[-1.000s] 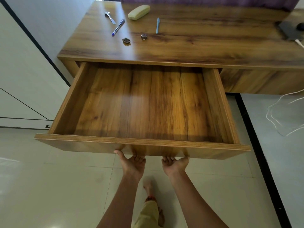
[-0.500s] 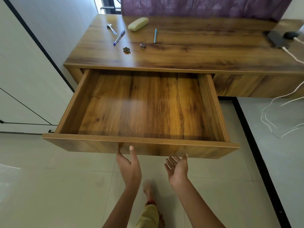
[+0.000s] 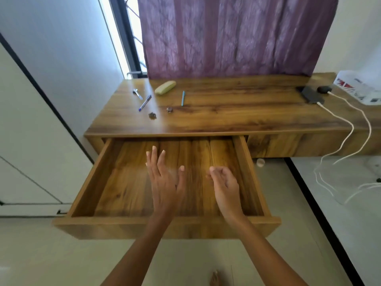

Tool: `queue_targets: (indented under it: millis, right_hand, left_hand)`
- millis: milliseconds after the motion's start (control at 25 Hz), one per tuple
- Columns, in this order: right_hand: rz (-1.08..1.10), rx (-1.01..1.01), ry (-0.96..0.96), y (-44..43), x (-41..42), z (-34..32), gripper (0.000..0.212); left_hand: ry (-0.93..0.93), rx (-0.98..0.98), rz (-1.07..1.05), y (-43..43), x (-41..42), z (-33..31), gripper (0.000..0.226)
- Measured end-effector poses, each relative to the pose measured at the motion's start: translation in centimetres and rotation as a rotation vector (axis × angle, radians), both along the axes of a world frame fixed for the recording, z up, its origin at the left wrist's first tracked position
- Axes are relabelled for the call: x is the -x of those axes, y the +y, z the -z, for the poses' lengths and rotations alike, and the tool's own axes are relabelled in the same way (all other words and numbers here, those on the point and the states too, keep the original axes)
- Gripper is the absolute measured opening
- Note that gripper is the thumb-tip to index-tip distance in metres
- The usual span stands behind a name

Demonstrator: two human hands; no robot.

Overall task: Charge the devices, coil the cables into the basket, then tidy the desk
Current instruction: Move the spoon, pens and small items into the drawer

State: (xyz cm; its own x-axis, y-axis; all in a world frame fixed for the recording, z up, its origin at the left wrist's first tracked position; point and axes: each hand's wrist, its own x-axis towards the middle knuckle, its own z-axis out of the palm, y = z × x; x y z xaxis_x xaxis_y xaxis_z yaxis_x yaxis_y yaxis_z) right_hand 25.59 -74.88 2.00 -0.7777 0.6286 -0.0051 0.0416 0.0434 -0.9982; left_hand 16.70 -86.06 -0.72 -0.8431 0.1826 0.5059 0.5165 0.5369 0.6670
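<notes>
wood-grain desk (image 3: 237,112), drawer (image 3: 123,182) open, white cables (image 3: 352,129) dangling

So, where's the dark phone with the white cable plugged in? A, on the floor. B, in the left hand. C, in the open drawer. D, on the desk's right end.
D: the phone lies flat on the desk near its right end, its white cable trailing off the edge.

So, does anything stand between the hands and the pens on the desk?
Nothing visible does. The left hand and right hand are above the drawer; the blue pen and teal pen lie beyond on the desk.
</notes>
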Motion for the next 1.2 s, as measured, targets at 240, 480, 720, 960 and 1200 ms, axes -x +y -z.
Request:
queue_targets:
  millis: [240, 480, 720, 960, 1200]
  right_hand:
    - [-0.084, -0.253, 0.094, 8.2, 9.9, -5.3, 0.018]
    - [-0.181, -0.524, 0.078, 14.5, 19.7, -6.8, 0.016]
    - [-0.350, -0.664, -0.041, 16.3, 29.8, -4.3, 0.019]
    - [-0.593, -0.838, -0.111, 15.1, 39.3, 0.4, 0.036]
    - [-0.774, -1.042, -0.206, 14.4, 44.5, 2.6, 0.053]
  left_hand:
    - [0.122, 0.096, -0.026, 6.6, 8.9, -4.1, 0.063]
    - [0.058, 0.210, -0.143, 11.5, 16.2, -5.6, 0.060]
    - [-0.114, 0.456, -0.249, 12.1, 23.2, -3.9, 0.061]
    - [-0.306, 0.462, -0.298, 11.0, 30.8, -1.2, 0.065]
    - [-0.432, 0.467, -0.229, 10.0, 36.3, 1.2, 0.055]
